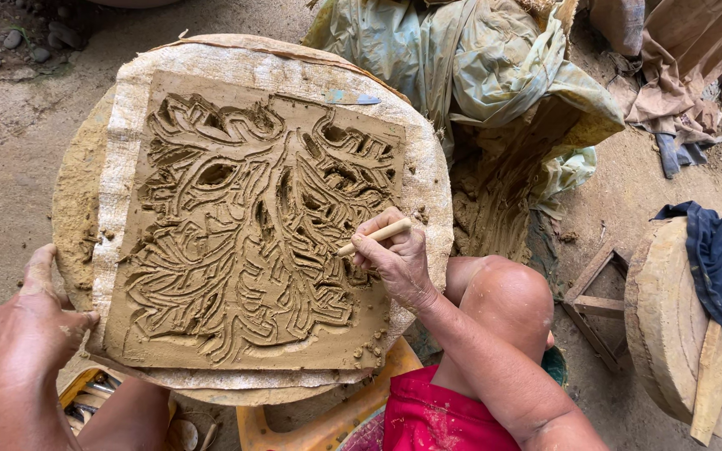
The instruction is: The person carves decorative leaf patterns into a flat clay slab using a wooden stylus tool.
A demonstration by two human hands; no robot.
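Observation:
A square slab of wet brown clay (252, 225), carved with a tree-like relief of curved grooves, lies on a cloth-covered round board (428, 167). My right hand (399, 259) grips a pale wooden carving stick (375, 236), whose tip touches the slab near its right edge. My left hand (31, 321) rests against the lower left rim of the round board, fingers spread, holding nothing.
Crumpled clay-smeared plastic sheeting (478, 75) lies beyond the board at the upper right. A round wooden block (670, 317) with a dark blue cloth (720, 267) stands at the right. A small wooden frame (595, 305) lies beside my bare knee (503, 292). An orange plastic stool (319, 422) shows below the board.

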